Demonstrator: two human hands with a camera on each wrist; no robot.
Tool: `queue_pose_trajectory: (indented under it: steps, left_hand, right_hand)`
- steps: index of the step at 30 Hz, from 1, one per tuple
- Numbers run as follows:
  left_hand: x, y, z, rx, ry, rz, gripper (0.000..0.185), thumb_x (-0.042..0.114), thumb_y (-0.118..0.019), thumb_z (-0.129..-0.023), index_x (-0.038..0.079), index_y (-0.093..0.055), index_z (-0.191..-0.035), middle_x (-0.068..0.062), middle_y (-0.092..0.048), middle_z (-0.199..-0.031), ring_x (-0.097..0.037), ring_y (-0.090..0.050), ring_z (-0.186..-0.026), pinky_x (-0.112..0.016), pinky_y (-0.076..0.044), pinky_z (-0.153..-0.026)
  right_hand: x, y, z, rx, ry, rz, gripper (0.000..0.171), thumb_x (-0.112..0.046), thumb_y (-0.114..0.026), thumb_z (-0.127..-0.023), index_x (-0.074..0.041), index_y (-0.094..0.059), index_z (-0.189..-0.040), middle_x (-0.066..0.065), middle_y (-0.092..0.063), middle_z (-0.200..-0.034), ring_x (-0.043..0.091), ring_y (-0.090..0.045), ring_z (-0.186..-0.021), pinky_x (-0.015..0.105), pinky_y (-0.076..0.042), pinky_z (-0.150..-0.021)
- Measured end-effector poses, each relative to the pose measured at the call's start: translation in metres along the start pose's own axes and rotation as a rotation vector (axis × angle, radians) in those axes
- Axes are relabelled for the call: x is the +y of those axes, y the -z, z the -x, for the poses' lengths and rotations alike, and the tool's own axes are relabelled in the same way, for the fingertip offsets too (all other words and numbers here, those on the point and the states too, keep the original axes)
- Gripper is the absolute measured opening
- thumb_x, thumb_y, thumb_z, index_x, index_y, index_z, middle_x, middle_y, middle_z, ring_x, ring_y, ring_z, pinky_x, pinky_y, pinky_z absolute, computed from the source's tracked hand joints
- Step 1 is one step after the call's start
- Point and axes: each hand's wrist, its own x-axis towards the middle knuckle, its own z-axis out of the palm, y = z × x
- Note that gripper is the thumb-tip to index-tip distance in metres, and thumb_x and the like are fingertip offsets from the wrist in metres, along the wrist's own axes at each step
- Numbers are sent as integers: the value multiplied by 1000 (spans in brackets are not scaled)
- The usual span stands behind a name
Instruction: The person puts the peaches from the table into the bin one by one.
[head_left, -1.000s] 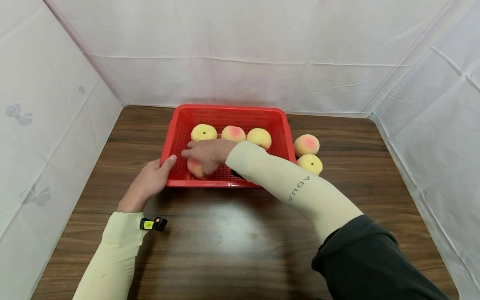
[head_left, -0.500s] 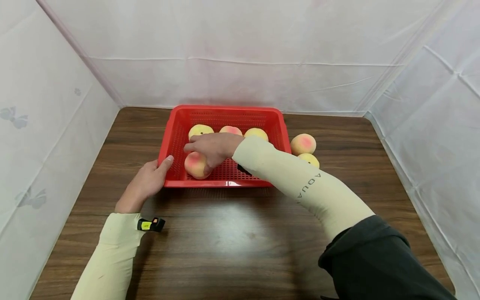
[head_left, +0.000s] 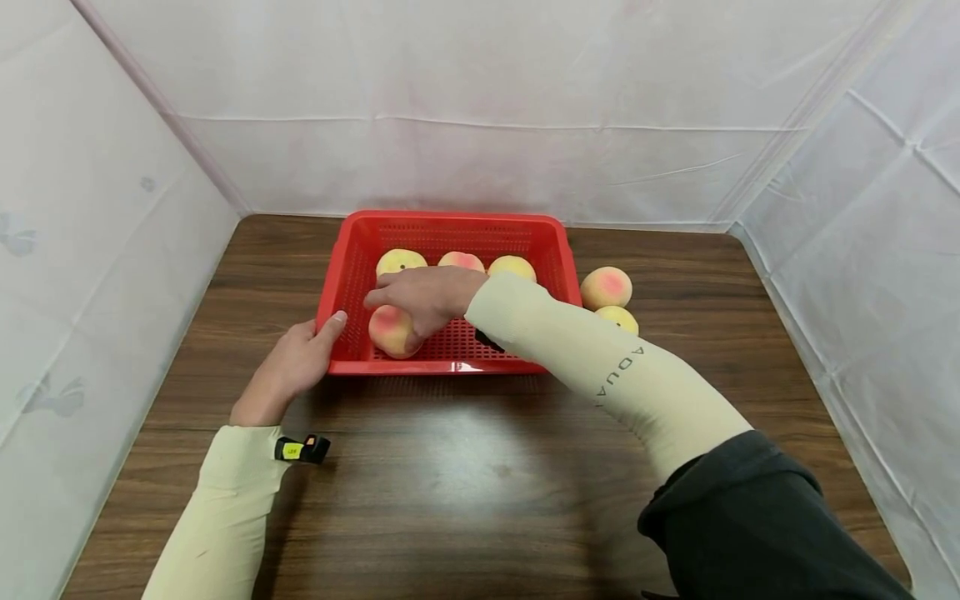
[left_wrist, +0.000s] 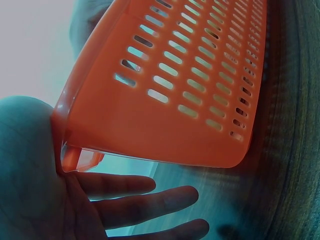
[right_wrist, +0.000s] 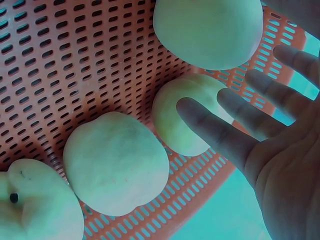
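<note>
My left hand (head_left: 294, 372) holds the near left corner of a red perforated basket (head_left: 457, 367), thumb over the rim. In the left wrist view, its straight fingers (left_wrist: 145, 207) extend along the outside. My right hand (head_left: 429, 296) is inside the basket, just above a pink-and-yellow peach (head_left: 390, 331) at the front left. The right wrist view shows its fingers (right_wrist: 215, 127) spread, with that peach near the thumb. Behind the hand sit three more peaches in a row: a yellow one (head_left: 401, 260), a pink-topped one (head_left: 461, 260) and another yellow one (head_left: 513, 266), each partly covered.
Two peaches lie on the brown wooden table (head_left: 420, 500) right of the basket: a pink-blushed peach (head_left: 606, 287) and a yellow peach (head_left: 619, 318), partly behind my right sleeve (head_left: 570, 342). White sheeting (head_left: 480, 167) hangs at the back and both sides.
My right hand has eased off the front-left peach and shifted slightly back and right, so more of that peach shows. The left hand stays on the basket corner. The head view shifts slightly.
</note>
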Motion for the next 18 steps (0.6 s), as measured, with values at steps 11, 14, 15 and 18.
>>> queue_pose_trajectory:
  steps: [11,14,15,18]
  left_hand:
    - [-1,-1,-1,8,-2,-10,70,63,-29,-107,1,-55,-125,-15,-65,-100,-25,-57,-82,-34,-45,-70]
    - [-1,-1,-1,6,0,-11,71,64,-28,-107,0,-55,-125,-15,-65,-100,-25,-57,-82,-34,-45,-70]
    - [-1,-1,-1,7,1,-10,72,64,-28,-107,0,-55,-126,-15,-65,-100,-25,-57,-82,-34,-45,-70]
    - [-1,-1,-1,6,4,-7,73,65,-27,-107,0,-54,-127,-16,-65,-102,-25,-57,-84,-35,-45,-71]
  right_hand:
    - [6,-2,16,85,67,-4,59,-41,-78,-89,-24,-58,-141,-3,-56,-138,13,-55,-125,33,-48,-106]
    - [8,-1,22,95,59,-7,58,-38,-80,-89,-24,-59,-142,-2,-57,-138,14,-55,-125,33,-47,-108]
    - [8,-1,23,97,54,-5,58,-37,-80,-89,-24,-60,-142,-2,-57,-138,14,-55,-126,32,-47,-108]
    - [9,-1,28,95,33,-9,61,-37,-82,-89,-23,-59,-143,-2,-56,-139,15,-56,-127,31,-47,-109]
